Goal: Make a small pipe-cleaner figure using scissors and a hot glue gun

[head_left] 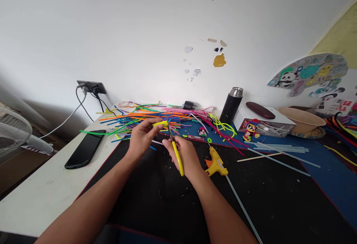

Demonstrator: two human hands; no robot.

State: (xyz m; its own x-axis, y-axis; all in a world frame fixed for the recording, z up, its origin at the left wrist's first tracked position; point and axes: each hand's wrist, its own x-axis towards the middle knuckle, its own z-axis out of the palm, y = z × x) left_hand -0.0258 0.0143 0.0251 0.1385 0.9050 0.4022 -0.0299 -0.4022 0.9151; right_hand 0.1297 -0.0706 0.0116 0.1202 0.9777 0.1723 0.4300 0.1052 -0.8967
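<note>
My left hand [142, 136] pinches a small fuzzy yellow piece [160, 124], which looks like coiled pipe cleaner. In my right hand [185, 153] is a pair of scissors [177, 158] with yellow handles, their metal blades pointing up beside the yellow piece. Whether the blades touch it is hard to make out. Behind both hands lies a spread pile of coloured pipe cleaners [134, 116]. A yellow hot glue gun [216, 162] rests on the black mat [156, 206], just right of my right hand, with a long glue stick in its back end.
A black phone [85, 150] lies at left, below a wall socket [91, 87]. At the back right stand a black thermos [232, 104], a white box [267, 119], a pipe-cleaner figure [251, 129] and a bowl [302, 123]. Loose glue sticks [284, 147] lie on the right.
</note>
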